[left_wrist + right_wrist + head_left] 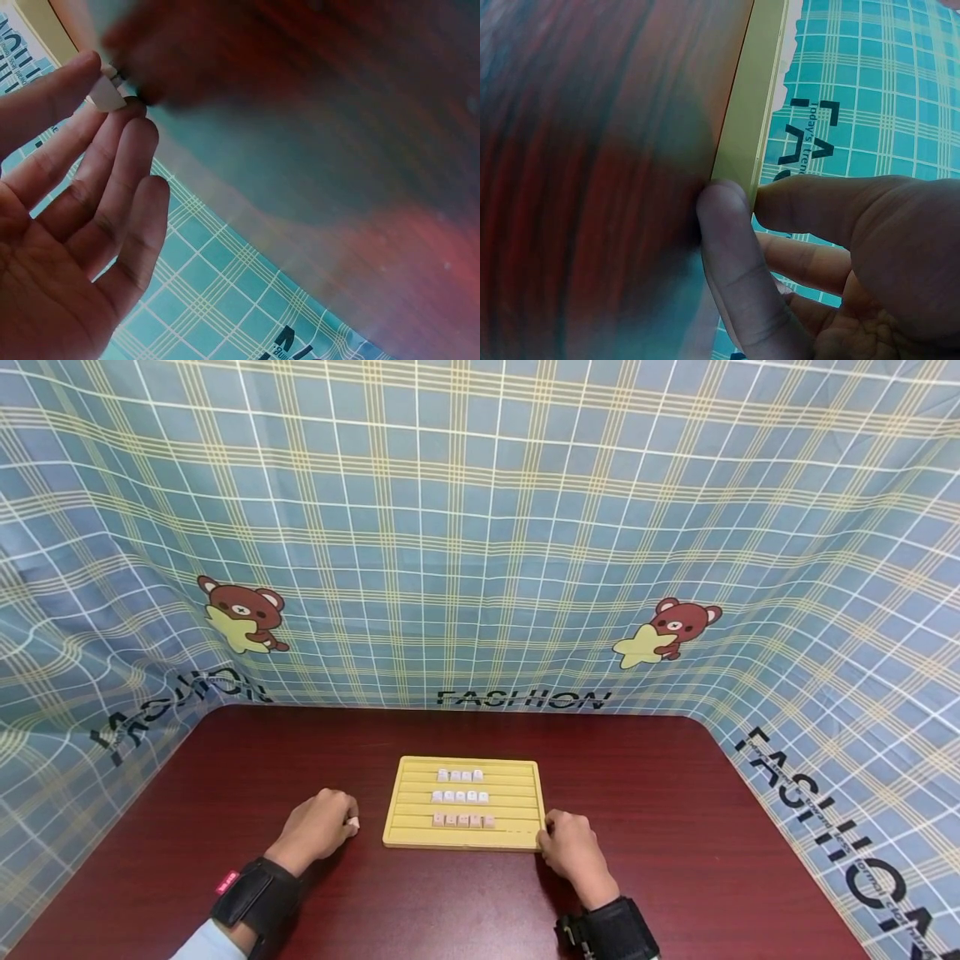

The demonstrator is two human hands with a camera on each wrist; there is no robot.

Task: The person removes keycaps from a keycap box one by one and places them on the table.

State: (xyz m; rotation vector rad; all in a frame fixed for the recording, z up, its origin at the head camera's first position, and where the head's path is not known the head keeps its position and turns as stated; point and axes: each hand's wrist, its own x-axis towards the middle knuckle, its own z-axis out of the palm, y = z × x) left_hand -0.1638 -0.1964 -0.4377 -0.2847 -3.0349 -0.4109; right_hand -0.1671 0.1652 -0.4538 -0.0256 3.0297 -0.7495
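Observation:
A yellow grooved board (412,836) lies on the table with three rows of keycaps. The back row (461,775) and middle row (460,797) are white, while the front row (463,821) is pinkish. Left of the board, my left hand (318,823) pinches a small white keycap (107,94) between thumb and fingertips; the other fingers are loosely bent. My right hand (572,847) grips the board's front right corner, its thumb and a finger against the yellow edge (742,127) in the right wrist view.
The dark red wooden table (465,910) extends around the board on all sides. Behind it and to both sides hangs a blue plaid curtain (480,568) with bear prints and lettering. Both wrists wear black straps.

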